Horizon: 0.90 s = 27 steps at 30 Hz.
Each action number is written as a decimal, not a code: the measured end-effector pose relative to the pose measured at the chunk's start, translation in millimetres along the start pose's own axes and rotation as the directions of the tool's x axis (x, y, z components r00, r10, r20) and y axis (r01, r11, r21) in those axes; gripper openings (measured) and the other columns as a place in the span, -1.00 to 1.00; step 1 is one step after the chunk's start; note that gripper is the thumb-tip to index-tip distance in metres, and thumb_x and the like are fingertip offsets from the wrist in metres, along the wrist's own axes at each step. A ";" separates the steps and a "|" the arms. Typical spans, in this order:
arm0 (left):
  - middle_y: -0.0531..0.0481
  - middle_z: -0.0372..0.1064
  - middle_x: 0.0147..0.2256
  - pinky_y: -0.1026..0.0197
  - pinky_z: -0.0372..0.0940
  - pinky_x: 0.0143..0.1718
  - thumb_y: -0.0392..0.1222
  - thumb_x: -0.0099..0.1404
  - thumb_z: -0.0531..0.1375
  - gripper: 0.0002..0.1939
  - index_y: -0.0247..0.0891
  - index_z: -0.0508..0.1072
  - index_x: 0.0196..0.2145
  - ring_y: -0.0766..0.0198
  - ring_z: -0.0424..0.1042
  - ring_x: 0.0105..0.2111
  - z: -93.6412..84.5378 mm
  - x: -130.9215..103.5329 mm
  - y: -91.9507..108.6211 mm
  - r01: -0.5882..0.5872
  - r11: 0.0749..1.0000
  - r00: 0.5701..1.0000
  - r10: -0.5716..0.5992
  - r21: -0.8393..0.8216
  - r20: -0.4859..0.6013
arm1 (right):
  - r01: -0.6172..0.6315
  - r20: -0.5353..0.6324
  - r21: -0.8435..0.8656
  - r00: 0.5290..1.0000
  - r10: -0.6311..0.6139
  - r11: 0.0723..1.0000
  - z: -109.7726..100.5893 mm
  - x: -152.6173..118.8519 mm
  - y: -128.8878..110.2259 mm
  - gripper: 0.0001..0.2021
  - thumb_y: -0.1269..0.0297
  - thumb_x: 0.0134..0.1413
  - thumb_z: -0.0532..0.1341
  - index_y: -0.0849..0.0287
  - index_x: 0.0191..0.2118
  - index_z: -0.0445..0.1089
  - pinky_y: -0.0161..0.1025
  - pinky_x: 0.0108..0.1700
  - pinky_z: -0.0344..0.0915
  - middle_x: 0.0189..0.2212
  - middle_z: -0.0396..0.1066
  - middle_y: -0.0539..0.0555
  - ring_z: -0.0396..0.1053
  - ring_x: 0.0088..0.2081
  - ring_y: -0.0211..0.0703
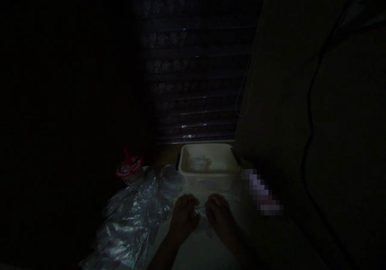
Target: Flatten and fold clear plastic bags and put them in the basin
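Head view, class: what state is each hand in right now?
Left hand: closed, holding the left side of a clear plastic piece.
Right hand: closed, holding its right side.

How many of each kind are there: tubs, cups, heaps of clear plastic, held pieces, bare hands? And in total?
Cream rectangular plastic tub: 1
Cup with red lid and straw: 1
Heap of clear shiny plastic: 1
Held translucent plastic piece: 1
Bare left hand, bare right hand: 2
Total: 6

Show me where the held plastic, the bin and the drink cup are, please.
Held plastic (201, 213): head view, on its shiny upper part.
Bin (218, 179): head view, on its front wall.
Drink cup (129, 170): head view, on its red lid.
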State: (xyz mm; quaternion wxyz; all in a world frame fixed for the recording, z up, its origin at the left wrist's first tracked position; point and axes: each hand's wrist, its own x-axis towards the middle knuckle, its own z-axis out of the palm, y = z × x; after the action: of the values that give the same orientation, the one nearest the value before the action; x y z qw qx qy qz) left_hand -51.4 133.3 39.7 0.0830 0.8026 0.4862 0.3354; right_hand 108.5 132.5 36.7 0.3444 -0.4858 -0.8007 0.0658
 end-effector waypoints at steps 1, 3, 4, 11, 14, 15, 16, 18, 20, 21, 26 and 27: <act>-0.06 0.30 -0.23 0.05 0.15 -0.15 -0.30 -0.06 0.11 -0.70 -0.21 0.34 -0.28 0.14 0.24 -0.17 -0.5 0.2 0.5 -0.004 1.000 1.000 0.004 -0.001 0.005 | -0.007 -0.003 0.015 1.000 0.007 1.000 -0.4 0.6 0.2 -0.84 0.52 -0.12 0.02 0.17 -0.47 0.29 -0.15 -0.21 0.18 -0.39 0.27 0.07 0.21 -0.27 -0.15; -0.06 0.30 -0.24 0.05 0.15 -0.15 -0.28 -0.07 0.12 -0.69 -0.21 0.34 -0.28 0.13 0.24 -0.17 -1.5 0.4 1.2 -0.008 1.000 1.000 0.008 -0.003 0.011 | -0.019 -0.018 0.035 1.000 0.020 0.999 -1.4 1.3 0.3 -0.84 0.54 -0.14 0.01 0.18 -0.53 0.27 -0.17 -0.25 0.19 -0.44 0.25 0.06 0.20 -0.32 -0.17; -0.06 0.30 -0.24 0.05 0.15 -0.15 -0.28 -0.07 0.12 -0.69 -0.21 0.34 -0.28 0.13 0.24 -0.17 -1.8 0.4 1.4 -0.010 1.000 1.000 0.010 -0.002 0.011 | -0.026 -0.028 0.039 0.999 0.028 0.999 -1.8 1.4 0.3 -0.83 0.55 -0.15 0.01 0.18 -0.54 0.27 -0.18 -0.27 0.18 -0.46 0.24 0.06 0.19 -0.33 -0.18; -0.06 0.30 -0.22 0.04 0.14 -0.14 -0.27 -0.09 0.14 -0.66 -0.21 0.33 -0.26 0.13 0.23 -0.16 -0.2 -0.8 -0.7 -0.012 1.000 1.000 0.012 0.002 0.007 | -0.089 -0.076 0.035 0.993 0.092 0.995 3.9 -1.0 1.5 -0.82 0.59 -0.20 0.01 0.19 -0.56 0.24 -0.19 -0.29 0.18 -0.45 0.22 0.07 0.18 -0.34 -0.16; -0.06 0.30 -0.22 0.04 0.13 -0.13 -0.25 -0.08 0.14 -0.67 -0.22 0.33 -0.26 0.13 0.23 -0.16 -0.2 -0.7 -1.1 -0.017 1.000 1.000 0.017 -0.002 0.014 | -0.102 -0.095 0.032 0.990 0.105 0.994 6.5 -1.6 2.8 -0.81 0.61 -0.21 0.00 0.19 -0.56 0.25 -0.19 -0.27 0.19 -0.43 0.22 0.08 0.18 -0.32 -0.16; -0.06 0.30 -0.22 0.04 0.13 -0.13 -0.25 -0.08 0.14 -0.67 -0.21 0.33 -0.26 0.13 0.23 -0.16 -0.4 -0.8 -1.1 -0.018 1.000 1.000 0.018 -0.003 0.016 | -0.099 -0.103 0.032 0.990 0.102 0.995 6.5 -1.7 3.0 -0.81 0.61 -0.21 0.01 0.19 -0.57 0.25 -0.19 -0.26 0.19 -0.43 0.22 0.08 0.18 -0.31 -0.15; -0.06 0.30 -0.22 0.04 0.13 -0.13 -0.24 -0.07 0.14 -0.67 -0.21 0.33 -0.26 0.12 0.23 -0.16 -0.5 -1.0 -1.0 -0.017 1.000 1.000 0.017 -0.004 0.018 | -0.093 -0.106 0.033 0.990 0.095 0.995 6.2 -1.7 3.0 -0.81 0.61 -0.21 0.01 0.19 -0.57 0.25 -0.19 -0.26 0.19 -0.43 0.22 0.08 0.18 -0.31 -0.16; -0.07 0.29 -0.21 0.02 0.12 -0.13 -0.24 -0.07 0.13 -0.66 -0.20 0.33 -0.24 0.11 0.22 -0.15 -0.6 -1.4 -1.0 -0.014 1.000 1.000 0.014 -0.005 0.020 | -0.082 -0.099 0.041 0.991 0.085 0.996 4.9 -1.6 2.5 -0.81 0.60 -0.21 0.01 0.19 -0.58 0.25 -0.20 -0.27 0.19 -0.43 0.22 0.07 0.18 -0.31 -0.17; -0.07 0.29 -0.20 0.01 0.11 -0.13 -0.24 -0.07 0.14 -0.65 -0.20 0.33 -0.24 0.10 0.22 -0.14 -0.4 -1.7 -1.0 -0.013 1.000 1.000 0.013 -0.008 0.023 | -0.089 -0.083 0.044 0.992 0.092 0.995 3.6 -1.3 1.8 -0.82 0.59 -0.20 0.02 0.19 -0.58 0.25 -0.21 -0.28 0.20 -0.43 0.22 0.07 0.18 -0.31 -0.17; -0.07 0.29 -0.20 0.01 0.11 -0.13 -0.24 -0.08 0.15 -0.65 -0.20 0.33 -0.24 0.10 0.22 -0.14 -0.2 -1.7 -1.0 -0.012 1.000 1.000 0.013 -0.011 0.024 | -0.095 -0.077 0.039 0.992 0.098 0.995 3.2 -1.1 1.5 -0.82 0.59 -0.19 0.02 0.19 -0.58 0.25 -0.20 -0.27 0.20 -0.43 0.23 0.08 0.18 -0.31 -0.16; -0.07 0.30 -0.21 0.01 0.10 -0.12 -0.24 -0.07 0.15 -0.66 -0.21 0.33 -0.25 0.10 0.22 -0.15 -0.7 -1.1 0.0 -0.011 0.999 1.000 0.012 -0.034 0.014 | -0.097 -0.075 0.031 0.992 0.099 0.995 5.2 -1.2 3.0 -0.83 0.58 -0.17 0.01 0.20 -0.57 0.24 -0.18 -0.28 0.20 -0.43 0.23 0.09 0.19 -0.32 -0.15; -0.07 0.30 -0.21 0.01 0.10 -0.12 -0.23 -0.07 0.15 -0.66 -0.21 0.33 -0.25 0.10 0.22 -0.15 -1.0 -1.0 0.3 -0.011 0.999 1.000 0.011 -0.042 0.011 | -0.090 -0.077 0.039 0.993 0.093 0.995 5.9 -1.5 3.7 -0.83 0.58 -0.17 0.01 0.20 -0.57 0.24 -0.19 -0.28 0.20 -0.43 0.22 0.09 0.18 -0.32 -0.16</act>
State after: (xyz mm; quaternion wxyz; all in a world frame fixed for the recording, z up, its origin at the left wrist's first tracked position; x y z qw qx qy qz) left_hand -52.1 132.1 40.1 0.1004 0.8053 0.4741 0.3415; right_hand 108.0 134.5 29.8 0.3808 -0.5180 -0.7621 0.0767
